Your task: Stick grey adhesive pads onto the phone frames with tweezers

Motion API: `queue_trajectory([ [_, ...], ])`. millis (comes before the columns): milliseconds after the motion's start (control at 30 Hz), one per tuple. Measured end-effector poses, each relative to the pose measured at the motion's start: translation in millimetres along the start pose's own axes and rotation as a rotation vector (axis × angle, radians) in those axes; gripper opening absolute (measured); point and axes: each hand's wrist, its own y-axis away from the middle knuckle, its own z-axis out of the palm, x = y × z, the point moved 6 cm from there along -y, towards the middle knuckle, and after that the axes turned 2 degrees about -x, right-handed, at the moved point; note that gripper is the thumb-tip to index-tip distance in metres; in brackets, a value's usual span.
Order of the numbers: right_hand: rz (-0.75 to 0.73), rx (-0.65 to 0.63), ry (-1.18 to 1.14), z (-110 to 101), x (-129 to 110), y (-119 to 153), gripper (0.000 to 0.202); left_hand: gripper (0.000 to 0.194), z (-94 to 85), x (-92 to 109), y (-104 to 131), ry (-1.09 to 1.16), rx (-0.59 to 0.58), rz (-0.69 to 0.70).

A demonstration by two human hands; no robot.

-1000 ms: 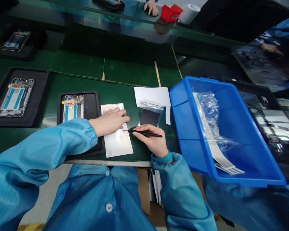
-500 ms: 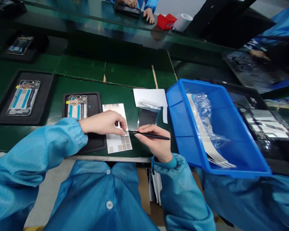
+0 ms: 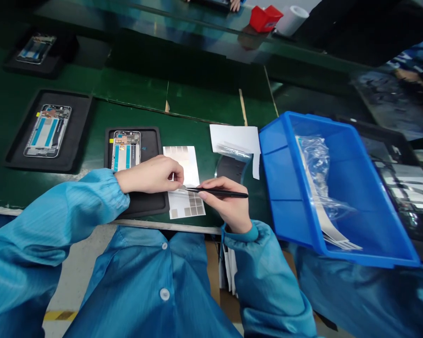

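Note:
My right hand [image 3: 227, 202] is closed round black tweezers [image 3: 223, 192], whose tips point left. My left hand [image 3: 155, 173] pinches a small pale piece [image 3: 182, 187] at the tweezer tips, above a white sheet [image 3: 183, 162] with rows of small grey-brown squares. Left of the sheet, a black tray [image 3: 151, 143] holds an opened phone [image 3: 126, 148] with blue strips, partly hidden by my left hand and sleeve. Beyond my right hand lies a dark film [image 3: 230, 169] with a clear edge, beside a white paper [image 3: 234, 137].
A blue bin [image 3: 282, 188] on the right holds clear plastic and pale strips. Two more black trays [image 3: 81, 112] with phones stand at the left. At the back are a red box [image 3: 265, 19], a white roll [image 3: 292, 21] and a person's hand [image 3: 235, 5].
The view has shifted, so the table items appear farther right. Both hands have moved slightly off the sheet's squares toward its left, and a small pale piece now shows between fingertips and tweezers.

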Motion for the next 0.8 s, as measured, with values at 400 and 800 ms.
queue_trajectory([
  [400, 0.003, 0.019, -0.034, 17, 4, -6, 0.015, 0.028, -20.1, -18, 75, -0.39, 0.258, -0.1],
  [800, 0.155, -0.095, -0.008, 88, -9, -70, 0.022, 0.024, 29.0, -33, 116, -0.527, 0.263, -0.078],
])
